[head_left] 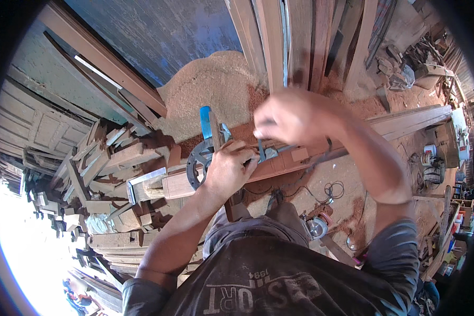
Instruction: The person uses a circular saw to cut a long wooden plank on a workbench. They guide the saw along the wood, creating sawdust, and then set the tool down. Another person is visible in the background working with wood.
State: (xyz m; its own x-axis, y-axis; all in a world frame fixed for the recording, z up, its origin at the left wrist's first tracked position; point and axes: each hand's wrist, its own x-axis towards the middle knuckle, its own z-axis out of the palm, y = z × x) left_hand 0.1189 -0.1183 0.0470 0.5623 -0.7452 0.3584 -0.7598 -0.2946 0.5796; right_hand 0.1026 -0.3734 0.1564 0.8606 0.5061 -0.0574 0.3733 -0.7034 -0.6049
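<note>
A long reddish-brown timber (179, 186) runs crosswise in front of me. On it sits a blue tool with a round black base (192, 167), and a narrow wooden strip (215, 129) stands out behind it. My left hand (230, 166) is closed over the tool beside that strip; what its fingers hold is hidden. My right hand (292, 117) is raised to the right of the tool, bent but smeared by motion. A small blue-grey piece (268, 154) lies just below it on the timber, with a dark cord beside my wrist.
Offcuts (126, 158) and old panelled doors (45, 118) are piled left. Tall boards (271, 37) lean behind, beside a sawdust heap (205, 79). A cord (333, 192) and a silver power tool (317, 227) lie below the timber. Cluttered shelving (455, 231) lines the right.
</note>
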